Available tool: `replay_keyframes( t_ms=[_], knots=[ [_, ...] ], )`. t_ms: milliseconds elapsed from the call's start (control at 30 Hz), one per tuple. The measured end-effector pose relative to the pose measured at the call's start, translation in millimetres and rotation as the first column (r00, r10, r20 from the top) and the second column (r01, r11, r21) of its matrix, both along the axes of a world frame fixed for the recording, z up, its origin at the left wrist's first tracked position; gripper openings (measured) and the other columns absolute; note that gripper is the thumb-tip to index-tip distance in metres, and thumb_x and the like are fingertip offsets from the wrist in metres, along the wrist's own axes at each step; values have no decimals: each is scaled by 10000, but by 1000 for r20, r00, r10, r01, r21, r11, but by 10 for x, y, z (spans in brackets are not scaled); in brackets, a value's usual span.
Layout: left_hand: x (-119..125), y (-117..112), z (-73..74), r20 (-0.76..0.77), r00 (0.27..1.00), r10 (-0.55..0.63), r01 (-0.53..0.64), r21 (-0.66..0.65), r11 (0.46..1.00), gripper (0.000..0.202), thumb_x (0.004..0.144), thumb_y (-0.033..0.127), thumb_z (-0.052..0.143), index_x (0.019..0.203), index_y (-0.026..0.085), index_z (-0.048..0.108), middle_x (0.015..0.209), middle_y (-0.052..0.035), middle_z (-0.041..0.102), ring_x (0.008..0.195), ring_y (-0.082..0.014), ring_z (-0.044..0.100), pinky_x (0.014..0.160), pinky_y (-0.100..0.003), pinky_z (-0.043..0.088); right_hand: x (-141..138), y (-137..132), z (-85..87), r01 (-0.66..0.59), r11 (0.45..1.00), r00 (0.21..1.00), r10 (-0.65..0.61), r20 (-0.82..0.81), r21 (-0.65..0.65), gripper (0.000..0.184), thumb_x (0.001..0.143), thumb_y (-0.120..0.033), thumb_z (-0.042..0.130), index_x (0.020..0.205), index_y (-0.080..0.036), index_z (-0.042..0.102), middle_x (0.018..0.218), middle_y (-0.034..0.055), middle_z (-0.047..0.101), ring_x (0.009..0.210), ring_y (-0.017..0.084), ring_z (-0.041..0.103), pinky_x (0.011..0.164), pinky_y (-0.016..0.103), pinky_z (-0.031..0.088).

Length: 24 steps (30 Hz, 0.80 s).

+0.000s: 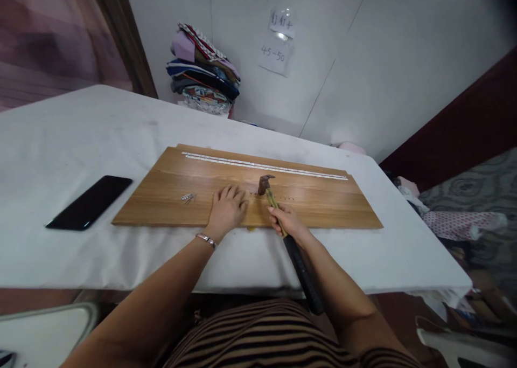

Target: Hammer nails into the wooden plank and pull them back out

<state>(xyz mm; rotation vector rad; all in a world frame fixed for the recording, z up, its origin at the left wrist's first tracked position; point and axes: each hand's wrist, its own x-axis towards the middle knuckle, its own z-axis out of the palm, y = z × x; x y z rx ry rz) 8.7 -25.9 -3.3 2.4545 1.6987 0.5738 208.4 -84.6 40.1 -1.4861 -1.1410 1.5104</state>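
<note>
A long wooden board [323,198] lies on a white table [60,141]. My right hand [287,222] is closed round the yellow and black handle of a hammer, and the rusty hammer head [265,184] sits just above the board beside a row of small nail dots [285,198]. My left hand [226,209] rests on the board left of the hammer head, fingers bent together near the head; whether it pinches a nail is hidden. A few loose nails [188,198] lie on the board further left. A thin white strip [262,166] runs along the board's far edge.
A black phone [89,201] lies on the table left of the board. Folded cloths [204,69] are stacked against the wall, under a paper note [277,53]. Patterned fabric [460,220] lies on the floor at the right. A grey chair edge [48,330] shows bottom left.
</note>
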Motion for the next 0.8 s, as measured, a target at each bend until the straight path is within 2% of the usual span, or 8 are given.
replay_keyframes(
  t_ms=[233, 567, 800],
  knots=[
    [-11, 19, -24, -5, 1000, -7, 7, -1, 1000, 442, 1012, 385, 416, 1324, 225, 685, 1529, -149, 581, 1455, -336, 452, 1201, -567, 308, -19, -3, 17, 8, 1000, 1000, -8, -23, -5, 291, 845, -454, 627, 746, -246, 449, 485, -98, 453, 351, 78, 371, 345, 204, 309],
    [-17, 20, -8, -38, 999, -14, 13, -11, 1000, 466, 1019, 392, 400, 1348, 205, 672, 1542, -155, 567, 1461, -341, 442, 1199, -568, 307, -15, -29, 60, -11, 1000, 1000, 11, -10, -8, 322, 887, -447, 601, 706, -245, 426, 476, -96, 436, 360, 72, 364, 354, 201, 311],
    [-12, 14, 20, -48, 999, -8, 7, -26, 1000, 465, 1019, 380, 399, 1343, 197, 677, 1540, -154, 570, 1460, -333, 445, 1197, -555, 316, -18, -25, 73, -26, 1000, 1000, 26, -11, 2, 353, 867, -482, 611, 689, -247, 418, 462, -95, 426, 354, 72, 356, 356, 205, 312]
  ],
)
